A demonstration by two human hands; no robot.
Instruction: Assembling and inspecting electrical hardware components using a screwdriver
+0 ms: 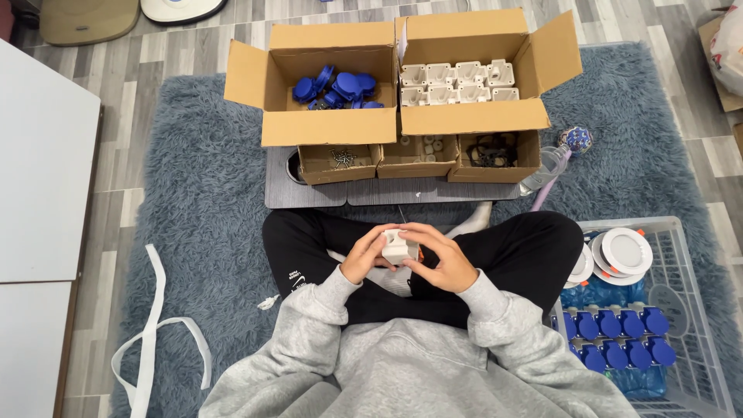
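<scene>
I am sitting cross-legged on a grey shaggy rug [193,193], and I hold a small white plastic block [398,246] over my lap with both hands. My left hand [364,255] cups it from the left, fingers curled narrow around its side and thumb on top. My right hand [443,259] wraps it from the right, fingers closed over the far edge, with a bit of orange showing between block and palm. What that orange bit is, I cannot tell.

In front of my knees lies a low grey board [309,197] carrying three small open boxes: one with screws [340,159], one with small pale parts [429,145], one with dark parts [491,151]. Behind them stand two big cardboard boxes, the left full of blue caps [334,87], the right packed with rows of white housings [457,83] like the one I hold. At my right side a white wire basket [681,255] holds blue-capped finished pieces [619,340] and round white discs [623,251].

To handle this well, I judge I should keep the block steady in my left hand, low over my lap so anything dropped lands on my legs and not in the rug. My right fingers should do the fine work, turning the block so the working face looks up at me.
</scene>
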